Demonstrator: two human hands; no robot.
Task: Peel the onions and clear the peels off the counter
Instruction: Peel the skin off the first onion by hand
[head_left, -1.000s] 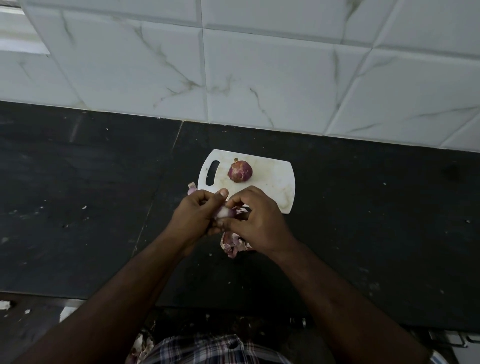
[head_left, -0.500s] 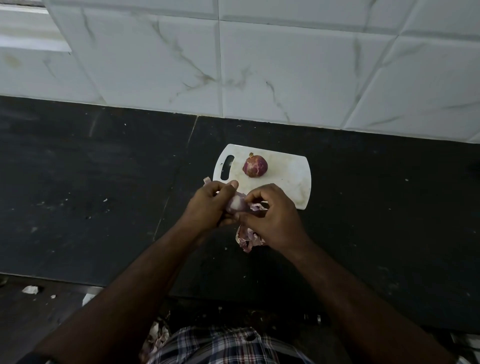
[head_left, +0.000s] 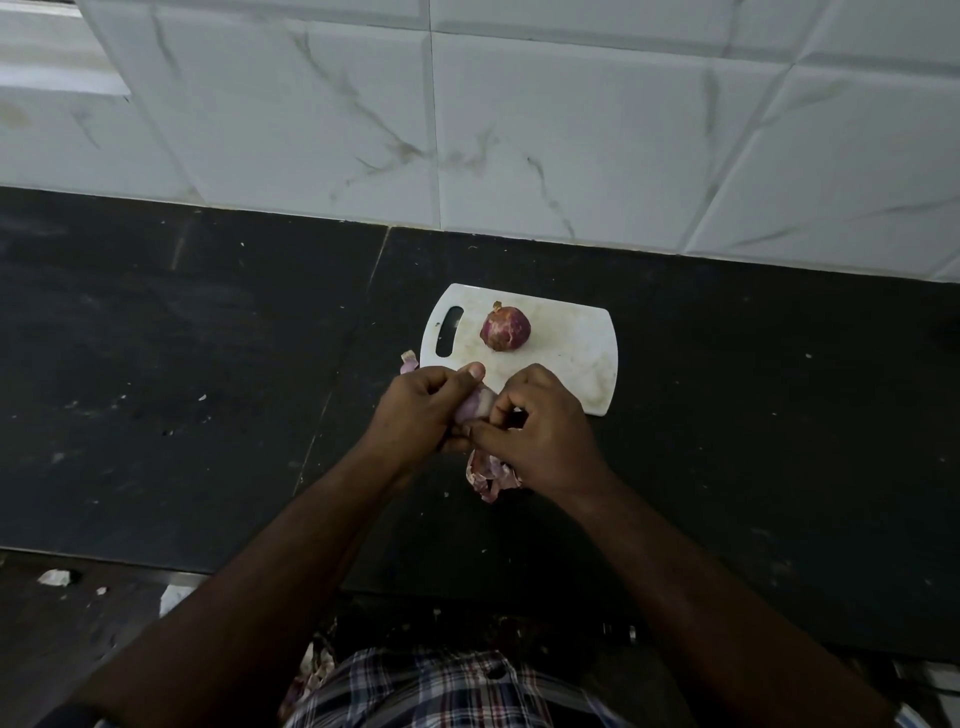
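Note:
Over the black counter (head_left: 208, 395), my left hand (head_left: 421, 410) grips a pale, partly peeled onion (head_left: 475, 404), thumb on top. Against the same onion, my right hand (head_left: 540, 426) pinches at its skin with curled fingers. Most of the onion is hidden between the two hands. A pile of purple peels (head_left: 488, 475) lies on the counter just below my right hand. On the white cutting board (head_left: 571, 358) behind my hands sits a second red onion (head_left: 505, 328) with its skin on. One small peel scrap (head_left: 408, 361) lies by the board's handle end.
A white marbled tile wall (head_left: 519, 130) runs along the back of the counter. The counter's front edge is near my body, with more peels (head_left: 317, 667) and white scraps (head_left: 54, 577) below it on the left.
Both hands have kept working the onion in the same spot, with small finger shifts. The view has drifted slightly; the board and the second onion have not moved.

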